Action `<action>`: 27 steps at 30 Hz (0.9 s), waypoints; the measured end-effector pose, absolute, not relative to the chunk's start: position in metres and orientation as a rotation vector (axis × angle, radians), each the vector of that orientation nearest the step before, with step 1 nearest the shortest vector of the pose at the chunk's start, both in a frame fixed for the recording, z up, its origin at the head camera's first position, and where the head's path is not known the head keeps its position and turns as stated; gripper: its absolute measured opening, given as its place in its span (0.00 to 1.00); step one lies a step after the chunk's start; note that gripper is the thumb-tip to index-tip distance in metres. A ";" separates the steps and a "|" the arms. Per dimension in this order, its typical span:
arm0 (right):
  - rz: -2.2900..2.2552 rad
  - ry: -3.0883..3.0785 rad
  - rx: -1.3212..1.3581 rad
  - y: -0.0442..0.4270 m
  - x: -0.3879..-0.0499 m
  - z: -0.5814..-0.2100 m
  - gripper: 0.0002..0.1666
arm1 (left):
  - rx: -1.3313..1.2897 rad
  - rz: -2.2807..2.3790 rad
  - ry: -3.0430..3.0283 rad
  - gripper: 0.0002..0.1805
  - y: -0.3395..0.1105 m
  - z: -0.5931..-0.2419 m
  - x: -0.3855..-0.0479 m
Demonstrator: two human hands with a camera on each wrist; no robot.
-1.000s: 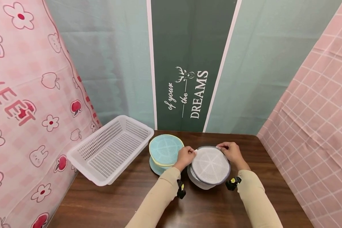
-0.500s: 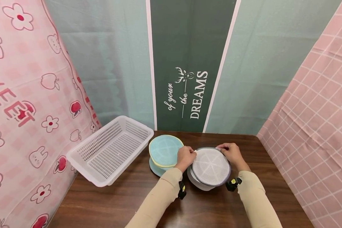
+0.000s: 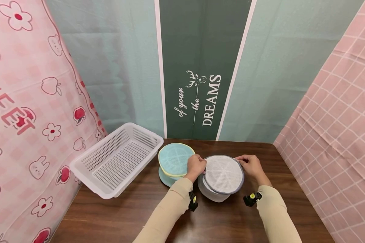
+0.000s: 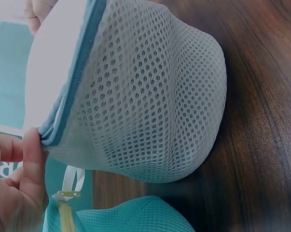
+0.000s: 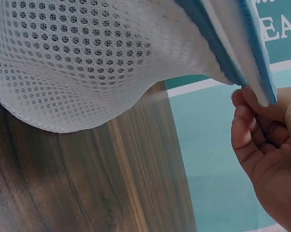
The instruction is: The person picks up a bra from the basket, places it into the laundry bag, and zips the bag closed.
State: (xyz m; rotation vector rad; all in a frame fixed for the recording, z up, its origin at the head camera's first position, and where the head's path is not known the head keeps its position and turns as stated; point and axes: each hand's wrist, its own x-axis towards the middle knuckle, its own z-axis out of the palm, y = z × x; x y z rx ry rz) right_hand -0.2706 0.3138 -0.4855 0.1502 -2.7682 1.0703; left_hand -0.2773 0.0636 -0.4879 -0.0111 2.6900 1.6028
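Observation:
A round white mesh laundry bag (image 3: pixel 224 174) with grey-blue zip trim stands on the table, its flat lid tilted towards me. In the left wrist view, the thumb and finger of my left hand (image 4: pixel 20 176) pinch the trim at the bag's left edge. At the opposite edge, my right hand (image 3: pixel 253 166) pinches the end of the trim; in the right wrist view the two trim bands stand slightly apart there. Whether a zip pull lies between those fingertips is hidden. Just left of my left hand is a light-blue mesh laundry bag (image 3: pixel 175 158) with yellow trim.
A white perforated plastic basket (image 3: pixel 120 158) lies at the left of the brown wooden table (image 3: pixel 225 222). The light-blue bag rests between it and the white bag. Printed cloth hangs behind and on both sides.
My right hand has shifted a little to the right, and its wrist has swung outwards. The white bag's lid has tilted and moved slightly left. My left hand keeps its pinch.

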 end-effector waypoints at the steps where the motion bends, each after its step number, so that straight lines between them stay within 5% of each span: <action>1: 1.069 -2.768 0.140 0.314 -0.270 -0.486 0.08 | -0.018 1.610 2.678 0.08 0.064 -0.487 -0.277; 27: 1.109 -2.666 0.046 0.325 -0.248 -0.494 0.06 | -0.186 1.776 2.571 0.06 0.064 -0.487 -0.273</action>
